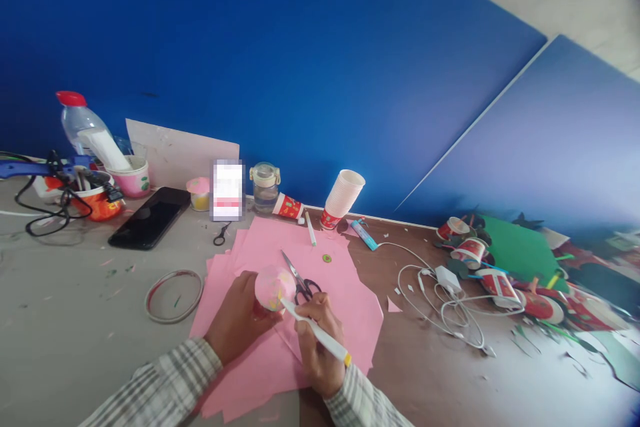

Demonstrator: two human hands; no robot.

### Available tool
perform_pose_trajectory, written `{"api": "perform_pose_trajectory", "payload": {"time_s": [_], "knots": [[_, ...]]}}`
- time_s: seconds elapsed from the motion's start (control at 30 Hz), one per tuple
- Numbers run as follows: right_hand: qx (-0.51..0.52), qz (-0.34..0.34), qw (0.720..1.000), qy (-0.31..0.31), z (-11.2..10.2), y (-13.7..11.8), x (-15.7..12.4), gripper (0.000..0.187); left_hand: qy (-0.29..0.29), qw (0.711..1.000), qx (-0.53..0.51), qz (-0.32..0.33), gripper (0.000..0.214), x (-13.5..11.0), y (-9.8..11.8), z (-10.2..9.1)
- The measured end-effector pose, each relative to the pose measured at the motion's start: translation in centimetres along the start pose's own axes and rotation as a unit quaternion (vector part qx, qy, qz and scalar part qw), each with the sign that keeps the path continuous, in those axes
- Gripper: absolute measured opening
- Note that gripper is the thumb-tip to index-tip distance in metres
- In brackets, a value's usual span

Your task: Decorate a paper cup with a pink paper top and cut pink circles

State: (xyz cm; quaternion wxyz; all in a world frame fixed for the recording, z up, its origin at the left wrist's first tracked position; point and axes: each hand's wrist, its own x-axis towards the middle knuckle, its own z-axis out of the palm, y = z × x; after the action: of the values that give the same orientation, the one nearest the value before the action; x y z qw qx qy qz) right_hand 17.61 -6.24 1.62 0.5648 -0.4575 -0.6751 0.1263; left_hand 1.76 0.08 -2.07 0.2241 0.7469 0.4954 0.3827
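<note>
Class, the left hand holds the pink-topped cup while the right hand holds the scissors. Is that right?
Not quite. In the head view, the right hand holds a white marker; the scissors lie on the pink paper. The left hand does hold the pink-topped cup.

My right fingers point(316, 310) hold a marker point(325, 339) of smooth white plastic, my left fingers point(260, 325) a cup topped with matt pink paper point(267, 281). The pink sheets point(345, 283) are smooth, matt paper. The scissors point(295, 271) have shiny metal blades. My plaid sleeve point(170, 377) is woven cloth; the phone point(150, 219) looks glossy, the worktop point(90, 327) smooth.
</note>
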Motion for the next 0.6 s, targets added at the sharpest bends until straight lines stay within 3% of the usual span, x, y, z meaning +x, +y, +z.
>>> {"api": "perform_pose_trajectory", "payload": {"time_s": [0.6], "knots": [[0.011,0.020,1.000,0.004,0.05,0.81,-0.50,0.014,-0.011,1.000,0.001,-0.001,0.045,0.00,-0.11,0.03]]}}
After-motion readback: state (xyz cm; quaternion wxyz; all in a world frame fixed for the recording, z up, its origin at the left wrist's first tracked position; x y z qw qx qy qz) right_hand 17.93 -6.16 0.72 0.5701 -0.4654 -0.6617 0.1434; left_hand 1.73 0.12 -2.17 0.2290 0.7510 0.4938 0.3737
